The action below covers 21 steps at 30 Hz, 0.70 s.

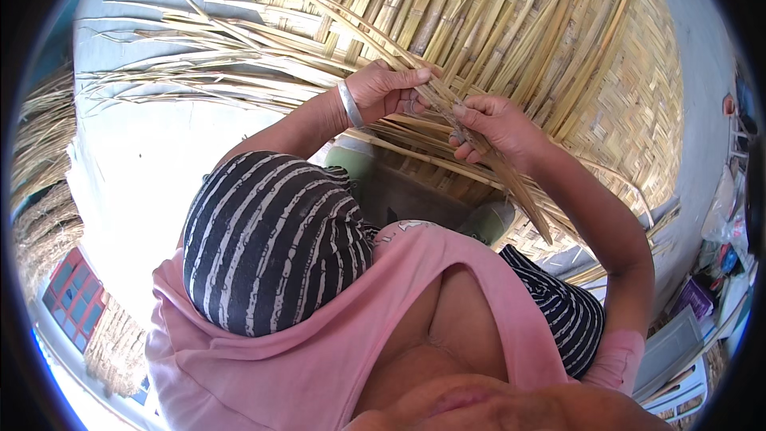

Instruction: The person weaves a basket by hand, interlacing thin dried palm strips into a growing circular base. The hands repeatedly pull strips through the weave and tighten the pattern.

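My left hand (389,89), with a silver bangle at its wrist, pinches a long split reed (335,8) between thumb and fingers. Close beside it, my right hand (501,129) grips the same reed, whose broad, brownish end (519,191) slants down past my palm. The thin end runs up to the upper left. Beneath and beyond both hands spreads a woven reed mat (638,104), with many loose strips lying lengthwise over its middle. Another bundle of reed strips (231,48) fans out to the left, its ends uneven and unwoven. My fingers partly hide where the reed is held.
Below my hands, my shoes (488,222) rest at the mat's near edge. Stacked straw (44,136) stands at the far left, near a red-framed window (73,299). Along the right side sit a purple container (692,297), plastic bags and a white plastic rack (682,391).
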Available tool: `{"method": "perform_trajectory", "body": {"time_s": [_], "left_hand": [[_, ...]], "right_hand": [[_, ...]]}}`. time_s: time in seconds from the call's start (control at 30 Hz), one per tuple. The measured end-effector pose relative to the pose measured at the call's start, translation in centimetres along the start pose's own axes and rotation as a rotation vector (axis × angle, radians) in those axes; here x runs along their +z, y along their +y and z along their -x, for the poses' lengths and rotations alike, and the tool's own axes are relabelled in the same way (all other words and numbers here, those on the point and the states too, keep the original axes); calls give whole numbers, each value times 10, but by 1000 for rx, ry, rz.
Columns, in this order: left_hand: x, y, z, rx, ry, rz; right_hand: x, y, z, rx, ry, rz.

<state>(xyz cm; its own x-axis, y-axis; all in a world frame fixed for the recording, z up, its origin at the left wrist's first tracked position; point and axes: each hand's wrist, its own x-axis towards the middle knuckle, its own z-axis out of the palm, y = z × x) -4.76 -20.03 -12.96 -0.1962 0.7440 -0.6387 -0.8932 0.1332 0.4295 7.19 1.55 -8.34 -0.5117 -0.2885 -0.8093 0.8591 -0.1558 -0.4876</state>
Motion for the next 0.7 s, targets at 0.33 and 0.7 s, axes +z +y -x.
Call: {"method": "perform_trajectory", "body": {"time_s": [0.33, 0.7], "left_hand": [[-16, -12, -14, 3, 197, 10], [-35, -12, -12, 284, 396, -270]], "right_hand": [[13, 1, 2, -26, 130, 201], [0, 24, 8, 40, -14, 109]]}}
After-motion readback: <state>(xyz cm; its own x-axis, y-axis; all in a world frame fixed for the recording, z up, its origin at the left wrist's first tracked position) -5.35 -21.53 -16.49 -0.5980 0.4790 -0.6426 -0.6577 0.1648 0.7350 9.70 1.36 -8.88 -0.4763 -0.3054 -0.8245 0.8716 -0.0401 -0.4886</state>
